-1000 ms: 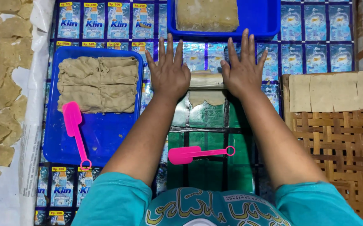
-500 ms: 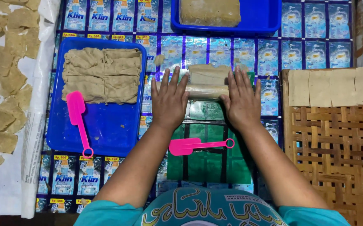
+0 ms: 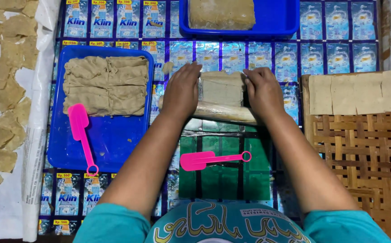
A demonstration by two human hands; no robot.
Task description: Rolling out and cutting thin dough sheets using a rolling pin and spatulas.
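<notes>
A tan dough sheet (image 3: 221, 87) lies on a clear plastic film over a wooden roller (image 3: 224, 112) at the middle of the mat. My left hand (image 3: 183, 90) presses on the left end of the roller and dough, fingers curled down. My right hand (image 3: 262, 90) holds the right edge of the sheet, fingers bent over it. A pink plastic spatula (image 3: 204, 159) lies on the mat just below, between my forearms.
A blue tray (image 3: 105, 139) at left holds folded tan dough (image 3: 107, 83) and a second pink spatula (image 3: 81, 130). Another blue tray (image 3: 276, 20) with a dough block sits at top. Flat dough squares (image 3: 357, 92) rest on a woven bamboo rack at right. Several dough pieces (image 3: 2, 90) lie far left.
My hands have drawn back toward me, from lying flat and spread on the mat to curling over the roller, and the dough sheet now shows between them.
</notes>
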